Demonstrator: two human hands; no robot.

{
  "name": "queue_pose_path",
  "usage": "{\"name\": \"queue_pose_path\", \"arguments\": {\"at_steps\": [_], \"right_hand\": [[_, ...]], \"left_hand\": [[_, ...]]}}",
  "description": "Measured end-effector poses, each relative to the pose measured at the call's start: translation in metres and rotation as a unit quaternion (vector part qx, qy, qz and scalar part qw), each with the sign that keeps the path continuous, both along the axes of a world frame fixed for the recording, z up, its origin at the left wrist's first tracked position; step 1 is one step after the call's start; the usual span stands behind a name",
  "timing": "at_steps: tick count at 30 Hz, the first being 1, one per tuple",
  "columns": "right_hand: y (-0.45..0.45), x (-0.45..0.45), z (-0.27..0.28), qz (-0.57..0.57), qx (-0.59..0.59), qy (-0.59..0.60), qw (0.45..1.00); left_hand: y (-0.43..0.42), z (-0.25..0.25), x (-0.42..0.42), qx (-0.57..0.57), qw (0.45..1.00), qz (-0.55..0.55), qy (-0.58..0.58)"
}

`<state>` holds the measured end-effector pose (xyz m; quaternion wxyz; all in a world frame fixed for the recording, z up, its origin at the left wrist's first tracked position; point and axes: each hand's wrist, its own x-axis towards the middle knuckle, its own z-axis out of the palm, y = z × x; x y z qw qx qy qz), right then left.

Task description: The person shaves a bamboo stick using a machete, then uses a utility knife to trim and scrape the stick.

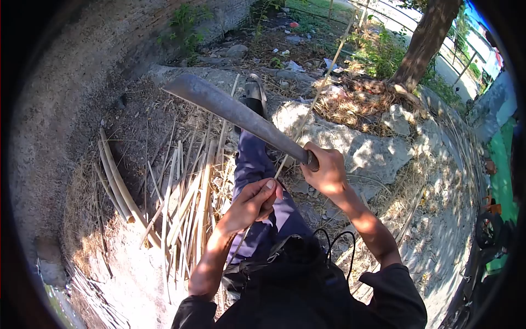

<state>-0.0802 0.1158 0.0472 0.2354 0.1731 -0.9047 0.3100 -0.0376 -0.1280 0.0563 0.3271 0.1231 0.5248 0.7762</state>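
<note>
My right hand (327, 169) is closed around the handle of a machete (235, 117). Its long, broad grey blade points up and to the left across the view, above my outstretched leg. Below it, my left hand (252, 207) pinches a long, thin bamboo strip (316, 98). The strip runs from my lap up past the machete toward the tree, passing close by the blade near the handle; whether they touch I cannot tell. Left of my leg, a pile of split bamboo strips (189, 211) lies on the ground.
Thicker curved bamboo pieces (115, 178) lie at the left beside a rough wall (66, 104). Ahead is a concrete slab (350, 145) with dry leaves and litter. A tree trunk (427, 44) rises at the upper right. More thin strips (457, 140) lie along the right side.
</note>
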Motion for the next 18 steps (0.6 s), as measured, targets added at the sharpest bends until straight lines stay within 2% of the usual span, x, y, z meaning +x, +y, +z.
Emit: {"name": "queue_pose_path", "arguments": {"at_steps": [4, 6, 8, 10, 11, 12, 13, 14, 16, 18], "right_hand": [[0.001, 0.009, -0.005, 0.014, -0.005, 0.005, 1.000], [-0.003, 0.018, -0.004, 0.030, 0.004, -0.001, 1.000], [-0.007, 0.023, 0.000, 0.047, 0.055, -0.002, 0.997], [-0.012, 0.026, -0.002, 0.048, 0.053, 0.012, 0.997], [-0.015, 0.029, -0.002, 0.066, 0.038, 0.004, 0.997], [-0.018, 0.031, -0.002, 0.083, 0.023, -0.002, 0.996], [-0.018, 0.033, -0.005, 0.080, 0.031, -0.020, 0.996], [-0.019, 0.032, -0.004, 0.079, 0.033, -0.019, 0.996], [-0.020, 0.031, -0.003, 0.051, 0.055, -0.042, 0.996], [-0.022, 0.028, -0.004, 0.047, 0.067, -0.051, 0.995]], "left_hand": [[0.008, 0.002, 0.002, -0.059, 0.997, 0.039, 0.041], [0.012, 0.005, 0.005, -0.114, 0.986, 0.066, 0.107], [0.017, 0.001, 0.008, -0.135, 0.980, 0.071, 0.126], [0.022, -0.009, 0.011, -0.165, 0.962, 0.120, 0.184], [0.020, -0.011, 0.009, -0.218, 0.944, 0.121, 0.215], [0.020, -0.018, 0.008, -0.219, 0.944, 0.121, 0.214], [0.022, -0.024, 0.008, -0.237, 0.884, 0.181, 0.359], [0.024, -0.029, 0.008, -0.247, 0.798, 0.237, 0.496], [0.024, -0.021, 0.015, -0.290, 0.816, 0.195, 0.460], [0.026, -0.026, 0.018, -0.348, 0.768, 0.227, 0.488]]}}
